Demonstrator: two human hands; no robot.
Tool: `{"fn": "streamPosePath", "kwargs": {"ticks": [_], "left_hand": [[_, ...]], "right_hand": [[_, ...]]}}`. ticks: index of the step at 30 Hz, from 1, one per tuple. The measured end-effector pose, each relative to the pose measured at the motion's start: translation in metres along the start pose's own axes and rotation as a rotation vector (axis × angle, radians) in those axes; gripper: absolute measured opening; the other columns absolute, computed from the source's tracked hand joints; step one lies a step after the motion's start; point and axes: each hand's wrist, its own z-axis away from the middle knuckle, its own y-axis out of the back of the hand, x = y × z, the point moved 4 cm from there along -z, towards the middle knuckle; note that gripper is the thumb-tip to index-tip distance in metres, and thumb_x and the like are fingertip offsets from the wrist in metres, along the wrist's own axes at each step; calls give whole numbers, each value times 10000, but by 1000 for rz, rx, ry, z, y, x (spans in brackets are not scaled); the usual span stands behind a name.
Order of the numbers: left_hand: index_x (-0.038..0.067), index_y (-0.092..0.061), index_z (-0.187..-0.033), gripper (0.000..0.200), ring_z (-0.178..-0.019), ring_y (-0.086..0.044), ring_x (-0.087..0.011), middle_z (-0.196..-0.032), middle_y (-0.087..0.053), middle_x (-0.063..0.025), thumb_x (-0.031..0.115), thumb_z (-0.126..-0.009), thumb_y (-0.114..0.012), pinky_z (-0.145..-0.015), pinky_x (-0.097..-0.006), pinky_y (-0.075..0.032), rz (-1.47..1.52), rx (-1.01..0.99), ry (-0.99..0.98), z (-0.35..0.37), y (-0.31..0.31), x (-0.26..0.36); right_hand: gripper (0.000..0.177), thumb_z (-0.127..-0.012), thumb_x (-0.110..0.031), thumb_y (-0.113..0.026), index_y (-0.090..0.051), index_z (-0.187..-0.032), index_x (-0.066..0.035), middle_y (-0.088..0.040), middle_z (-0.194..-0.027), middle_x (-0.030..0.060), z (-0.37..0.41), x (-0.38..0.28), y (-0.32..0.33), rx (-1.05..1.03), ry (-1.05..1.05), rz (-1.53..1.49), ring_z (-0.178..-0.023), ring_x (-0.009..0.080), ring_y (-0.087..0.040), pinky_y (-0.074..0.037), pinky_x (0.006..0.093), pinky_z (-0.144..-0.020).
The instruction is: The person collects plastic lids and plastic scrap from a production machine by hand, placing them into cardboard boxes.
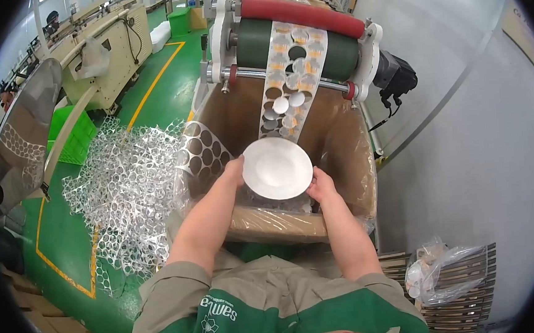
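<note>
A round white shallow dish (277, 168) is held level over a large cardboard box (213, 108) lined with clear plastic. My left hand (236, 170) grips its left rim, and my right hand (321, 184) grips its right rim. Above the box, a punched strip (302, 46) with orange print hangs from a dark green roller (346, 56) under a red roller (300, 15). Several round discs sit on the strip, among them a white one (281, 105). The box's contents are mostly hidden behind the dish.
A large heap of silvery punched scrap (138, 188) lies on the floor to the left. Behind it stand a green crate (76, 136) and a beige machine (111, 60). A black motor (397, 74) juts out at right; a slatted rack (462, 295) holds plastic bags.
</note>
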Motion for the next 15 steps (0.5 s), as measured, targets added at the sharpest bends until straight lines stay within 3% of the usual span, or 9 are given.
{"fn": "streamPosePath", "kwargs": {"ticks": [5, 8, 9, 11, 12, 14, 15], "left_hand": [[-79, -425, -1177, 372, -1061, -531, -268, -1171, -520, -171, 205, -947, -357, -927, -385, -428, 136, -73, -27, 18, -13, 8], [87, -425, -1243, 319, -1015, -550, -220, -1160, -533, -73, 162, -936, -378, -877, -390, -455, -6, -115, 42, 27, -17, 5], [87, -425, -1243, 319, -1015, -550, -220, -1160, -533, -73, 162, -936, -378, -877, -390, -455, -6, -115, 41, 29, -18, 6], [163, -423, -1255, 323, -1054, -512, -217, -1167, -517, -36, 161, -935, -381, -940, -464, -384, -57, -236, 19, 34, -24, 8], [163, -423, -1255, 323, -1054, -512, -217, -1167, -517, -36, 161, -935, -381, -940, -464, -384, -58, -236, 20, 42, -28, 11], [139, -397, -1289, 376, -1128, -438, -264, -1235, -465, -50, 118, -914, -399, -937, -505, -314, -126, -315, 30, 61, -39, 18], [150, -396, -1298, 397, -1128, -418, -286, -1255, -442, -62, 196, -904, -399, -950, -543, -263, -131, -344, -29, 51, -36, 16]], "right_hand": [[328, -937, -262, -397, -477, -1138, -15, -555, -1106, 139, -4, 0, 5, 18, 16, 43, -992, 259, -561, -449, 447, -865], [418, -947, -340, -356, -437, -1199, -16, -529, -1164, 146, -1, -3, 0, -35, 77, -22, -1076, 259, -519, -418, 455, -906], [418, -947, -340, -356, -437, -1199, -16, -529, -1164, 146, -2, -4, 0, -36, 77, -21, -1076, 259, -519, -418, 455, -906], [568, -918, -488, -318, -410, -1246, -34, -426, -1281, 180, -2, -8, -4, -181, 159, -50, -1228, 313, -361, -293, 483, -1004], [568, -918, -488, -318, -410, -1246, -34, -426, -1281, 180, 9, -12, -11, -180, 159, -51, -1228, 313, -361, -293, 483, -1004], [689, -858, -599, -346, -367, -1280, -55, -213, -1402, 204, 41, -21, -23, 140, 84, 35, -1308, 369, -156, -181, 488, -1053], [737, -817, -656, -358, -423, -1245, -61, -75, -1435, 208, 30, -19, -14, 94, 83, -57, -1323, 394, 16, -91, 497, -1065]]}}
